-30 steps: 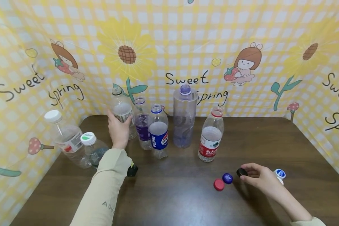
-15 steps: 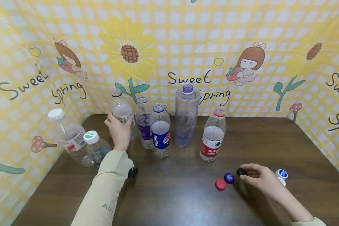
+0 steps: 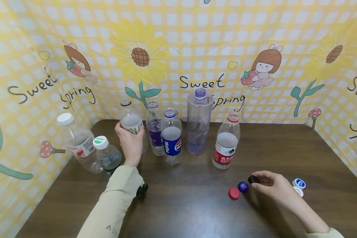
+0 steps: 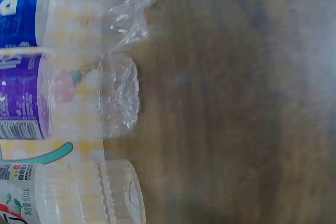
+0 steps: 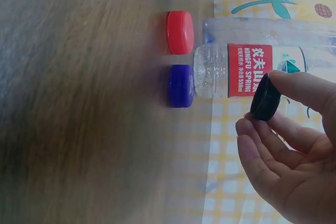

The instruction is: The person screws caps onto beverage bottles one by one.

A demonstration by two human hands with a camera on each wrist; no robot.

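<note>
My left hand (image 3: 131, 143) grips a clear uncapped bottle (image 3: 132, 119) with a black neck ring and pale label at the back left. In the left wrist view that bottle's base (image 4: 94, 195) shows, but the hand does not. To its right stand an uncapped purple-label bottle (image 3: 155, 132) and an uncapped Pepsi bottle (image 3: 172, 142). On the right, my right hand (image 3: 275, 188) pinches a black bottle cap (image 5: 266, 98) between thumb and fingers, raised above the table. A blue cap (image 3: 243, 187) and a red cap (image 3: 234, 193) lie on the table beside it.
A tall purple-tinted bottle (image 3: 198, 129) and a red-label water bottle (image 3: 225, 148), both uncapped, stand mid-table. Two white-capped bottles, one large (image 3: 80, 145) and one small (image 3: 108, 157), stand at left. Two white caps (image 3: 298, 185) lie beyond the right hand. Checked cloth (image 3: 178, 39) hangs behind.
The gripped bottle has come slightly nearer with the left hand. The right hand, still pinching the black cap, has shifted a little left. The head view has turned slightly left.
</note>
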